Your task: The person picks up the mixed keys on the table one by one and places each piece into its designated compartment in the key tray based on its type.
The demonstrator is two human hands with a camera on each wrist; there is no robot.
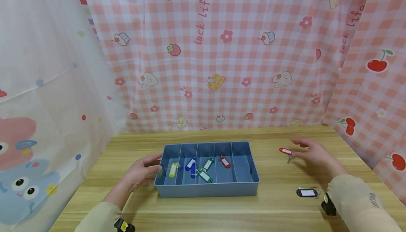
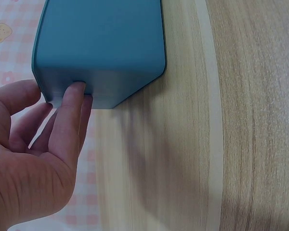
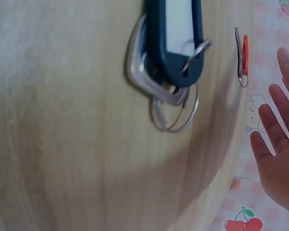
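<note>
My left hand [image 1: 139, 174] is at the left end of a blue-grey divided box [image 1: 207, 190]. In the left wrist view its fingertips touch the box's end wall [image 2: 98, 79]. Over on the right, my right hand [image 1: 314, 154] is beside a red key tag [image 1: 286, 151] with a key on its ring. The right wrist view has that hand [image 3: 284, 154] with fingers spread and holding nothing, apart from the red tag [image 3: 245, 55] on the table. Nearer the right forearm lies a black key tag [image 1: 307, 192] with a key and ring.
From left to right, the box compartments hold a yellow tag [image 1: 173, 170], two blue tags [image 1: 193, 170], two green tags [image 1: 205, 176] and a red tag [image 1: 225, 162]. Patterned cloth [image 1: 234, 66] hangs behind the wooden table [image 1: 190, 214] and at its sides.
</note>
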